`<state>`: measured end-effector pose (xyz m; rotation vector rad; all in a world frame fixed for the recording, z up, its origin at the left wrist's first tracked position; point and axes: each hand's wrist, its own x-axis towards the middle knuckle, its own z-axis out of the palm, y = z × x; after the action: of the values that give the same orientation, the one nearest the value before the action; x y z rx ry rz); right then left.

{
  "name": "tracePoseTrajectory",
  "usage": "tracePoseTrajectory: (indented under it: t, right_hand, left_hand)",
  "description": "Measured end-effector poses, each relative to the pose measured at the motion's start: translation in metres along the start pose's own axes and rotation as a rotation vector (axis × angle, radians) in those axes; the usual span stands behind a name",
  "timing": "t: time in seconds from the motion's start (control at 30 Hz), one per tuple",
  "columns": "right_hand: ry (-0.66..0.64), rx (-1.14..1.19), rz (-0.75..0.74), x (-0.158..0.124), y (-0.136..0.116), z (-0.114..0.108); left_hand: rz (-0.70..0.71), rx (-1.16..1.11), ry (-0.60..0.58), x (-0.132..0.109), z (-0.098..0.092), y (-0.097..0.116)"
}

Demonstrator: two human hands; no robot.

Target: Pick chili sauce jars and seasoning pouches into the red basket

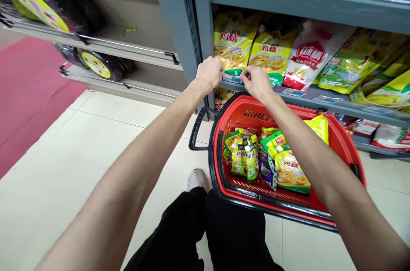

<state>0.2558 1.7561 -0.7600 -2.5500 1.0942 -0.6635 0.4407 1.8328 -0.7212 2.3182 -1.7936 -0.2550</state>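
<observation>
Both my hands are at the front edge of a grey shelf [339,102]. My left hand [209,73] is closed at the shelf's left end, beside a yellow-green bag [235,42]; what its fingers hold, if anything, is hidden. Close to a price label [232,78], my right hand [256,81] has its fingers pinched together in front of a second yellow bag [272,53]; nothing can be made out between them. Under my right forearm stands a red basket [221,134] with a black rim, holding several yellow and green packets [245,155].
A white and red bag [304,55] and more yellow bags [349,66] fill the shelf to the right. A grey upright [179,10] divides it from beige shelves [128,42] with wrapped round items [96,63]. The basket's black handle [195,132] sticks out left, near my shoe [196,179].
</observation>
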Motion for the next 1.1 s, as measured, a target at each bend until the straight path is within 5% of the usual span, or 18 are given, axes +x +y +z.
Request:
tracePoseTrajectory:
  t: [0.43,1.1]
  right_hand:
    - [-0.035,0.027,-0.064,-0.006,0.003,-0.012]
    - [0.0,-0.042,-0.086,-0.008,0.001,-0.005]
  left_hand:
    - [0.154,0.113,0.004,-0.001,0.003,-0.015]
    - [0.225,0.274,-0.065,0.0,-0.009,0.001]
